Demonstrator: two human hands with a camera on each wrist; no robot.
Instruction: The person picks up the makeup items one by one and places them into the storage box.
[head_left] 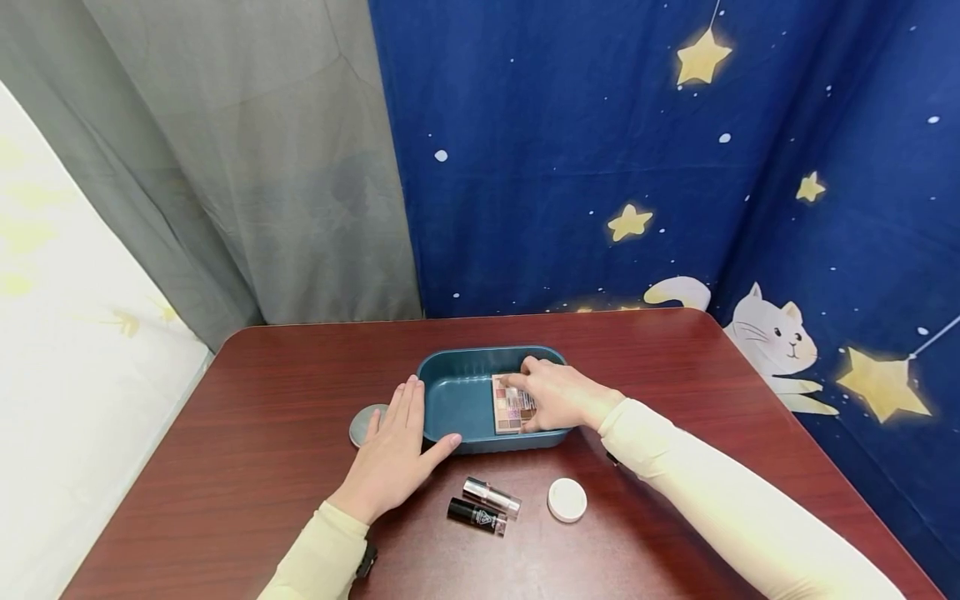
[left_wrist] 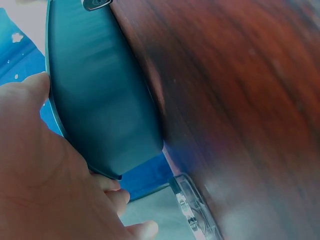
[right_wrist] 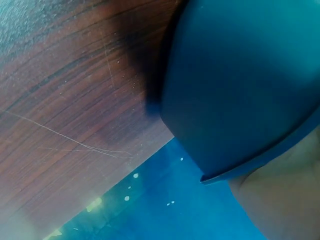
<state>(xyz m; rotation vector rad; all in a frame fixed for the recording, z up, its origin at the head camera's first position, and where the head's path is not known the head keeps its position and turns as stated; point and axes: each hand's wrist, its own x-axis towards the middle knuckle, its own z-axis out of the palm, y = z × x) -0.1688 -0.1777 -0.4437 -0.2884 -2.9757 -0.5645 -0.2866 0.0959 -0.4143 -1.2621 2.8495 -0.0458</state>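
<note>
A teal oblong basket (head_left: pixel 457 392) sits on the table. Inside its right end lies an eyeshadow palette (head_left: pixel 506 408) with rows of pink and brown shades. My right hand (head_left: pixel 558 396) reaches over the basket's right rim and grips the palette between thumb and fingers, covering its right part. At the other end, my left hand (head_left: pixel 393 442) has its fingers straight along the left rim, thumb spread toward the front wall. The left wrist view shows those fingers at the basket's edge (left_wrist: pixel 100 90). In the right wrist view the basket wall (right_wrist: pixel 240 90) hides most of that hand.
A round grey compact (head_left: pixel 360 427) lies partly behind my left hand. In front of the basket are a silver lipstick tube (head_left: pixel 491 497), a black lipstick tube (head_left: pixel 476 517) and a round white jar (head_left: pixel 567 500). Curtains (head_left: pixel 562 167) hang behind the table's far edge.
</note>
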